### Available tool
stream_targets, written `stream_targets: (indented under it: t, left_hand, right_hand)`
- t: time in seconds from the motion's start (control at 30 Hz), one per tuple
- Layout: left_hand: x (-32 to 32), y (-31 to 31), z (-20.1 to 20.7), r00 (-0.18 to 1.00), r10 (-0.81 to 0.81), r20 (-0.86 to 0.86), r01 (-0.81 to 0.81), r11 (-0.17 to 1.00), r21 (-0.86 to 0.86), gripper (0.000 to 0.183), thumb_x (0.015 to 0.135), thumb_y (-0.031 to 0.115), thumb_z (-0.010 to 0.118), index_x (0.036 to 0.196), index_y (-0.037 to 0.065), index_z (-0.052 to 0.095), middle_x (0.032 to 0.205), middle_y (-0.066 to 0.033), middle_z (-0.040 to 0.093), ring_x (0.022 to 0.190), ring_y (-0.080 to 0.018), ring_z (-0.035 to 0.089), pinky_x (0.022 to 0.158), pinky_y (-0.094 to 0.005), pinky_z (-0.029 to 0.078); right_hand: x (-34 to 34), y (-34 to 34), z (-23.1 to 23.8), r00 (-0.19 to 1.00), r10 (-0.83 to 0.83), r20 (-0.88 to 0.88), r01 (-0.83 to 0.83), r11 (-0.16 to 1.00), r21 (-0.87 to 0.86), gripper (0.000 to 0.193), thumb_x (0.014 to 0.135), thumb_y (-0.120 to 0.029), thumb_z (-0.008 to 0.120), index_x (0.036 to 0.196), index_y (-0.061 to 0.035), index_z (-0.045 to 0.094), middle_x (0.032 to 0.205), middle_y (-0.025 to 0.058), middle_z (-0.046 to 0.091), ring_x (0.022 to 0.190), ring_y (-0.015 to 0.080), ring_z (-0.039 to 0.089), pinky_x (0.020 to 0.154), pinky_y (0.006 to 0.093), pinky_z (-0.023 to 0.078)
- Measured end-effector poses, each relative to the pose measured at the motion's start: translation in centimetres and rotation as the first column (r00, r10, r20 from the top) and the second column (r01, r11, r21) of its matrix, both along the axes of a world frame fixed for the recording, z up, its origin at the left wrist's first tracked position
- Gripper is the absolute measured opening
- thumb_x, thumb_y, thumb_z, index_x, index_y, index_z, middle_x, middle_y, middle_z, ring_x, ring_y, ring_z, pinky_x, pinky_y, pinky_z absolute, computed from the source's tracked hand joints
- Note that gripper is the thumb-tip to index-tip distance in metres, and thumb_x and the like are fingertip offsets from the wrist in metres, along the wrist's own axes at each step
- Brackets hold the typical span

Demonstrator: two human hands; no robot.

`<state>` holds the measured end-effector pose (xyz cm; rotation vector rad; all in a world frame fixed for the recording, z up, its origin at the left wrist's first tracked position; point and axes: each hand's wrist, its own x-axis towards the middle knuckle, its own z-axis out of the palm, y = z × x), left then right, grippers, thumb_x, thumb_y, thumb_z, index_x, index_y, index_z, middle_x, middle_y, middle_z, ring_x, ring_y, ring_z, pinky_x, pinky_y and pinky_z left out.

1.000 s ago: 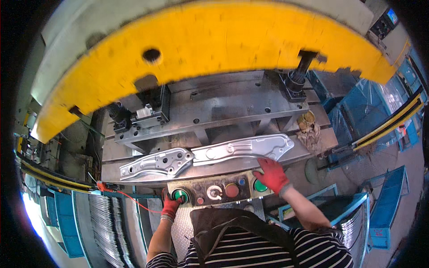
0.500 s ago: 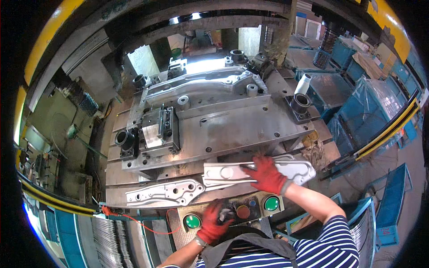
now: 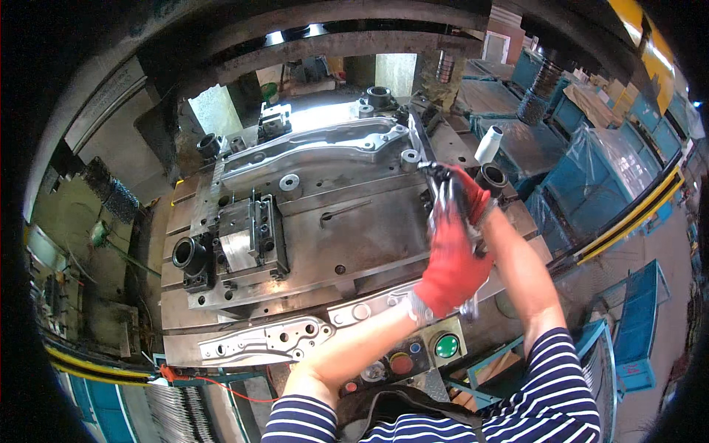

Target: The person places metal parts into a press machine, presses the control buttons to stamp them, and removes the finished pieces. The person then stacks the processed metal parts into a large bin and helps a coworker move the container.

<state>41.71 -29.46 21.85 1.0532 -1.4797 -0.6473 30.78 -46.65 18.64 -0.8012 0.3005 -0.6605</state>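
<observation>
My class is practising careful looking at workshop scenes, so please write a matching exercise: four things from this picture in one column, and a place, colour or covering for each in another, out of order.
Column one
1. Left hand
2. Rightmost button on the control panel
3. Metal bracket with round holes
4. Bottle-shaped object

Column two
a. Lying along the front edge of the press bed
b. White
c. Green
d. Covered by a red glove

Right pairs: 1-d; 2-c; 3-a; 4-b

the left gloved hand (image 3: 452, 267) and metallic object (image 3: 442, 196) are blurred, while the left forearm (image 3: 362, 341) partly hides the control panel (image 3: 425, 362).
</observation>
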Motion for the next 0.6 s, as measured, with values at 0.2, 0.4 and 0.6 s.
stream_targets:
  t: [0.2,0.4,0.6]
  left_hand:
    - [1.1,1.1,-4.1,0.963,0.002,0.269,0.005,1.000,-0.027,0.118,0.058,0.030,0.083,0.143,-0.008,0.010,0.143,-0.0351,0.021,0.136,-0.0478,0.020,0.112,-0.0514,0.020]
    - [16.5,-15.5,1.2,0.278,0.124,0.953,-0.198,0.978,-0.070,0.106,0.070,0.045,0.070,0.146,-0.003,0.014,0.147,-0.0291,0.024,0.137,-0.0426,0.025,0.111,-0.0469,0.027]
    - [27.5,-22.8,2.5,0.182,-0.012,0.983,-0.415,0.906,0.088,0.060,0.074,0.022,0.057,0.129,0.000,0.045,0.131,-0.0233,0.050,0.123,-0.0345,0.048,0.102,-0.0506,0.038]
  right_hand:
    - [-1.1,-1.8,-4.7,0.703,-0.569,-0.427,0.126,0.690,-0.713,0.030,0.092,-0.017,0.050,0.117,-0.0069,0.064,0.106,0.0100,0.065,0.095,0.0206,0.062,0.084,0.0287,0.047]
    - [-1.1,-2.1,-5.6,0.683,-0.635,-0.361,0.040,0.525,-0.850,0.037,0.086,-0.006,0.053,0.121,-0.0118,0.064,0.112,0.0144,0.063,0.098,0.0251,0.061,0.091,0.0306,0.045]
    - [-0.7,-0.7,-3.7,0.536,-0.786,-0.308,-0.018,0.354,-0.935,0.030,0.093,-0.017,0.051,0.116,-0.0024,0.064,0.118,0.0145,0.061,0.103,0.0187,0.059,0.093,0.0304,0.045]
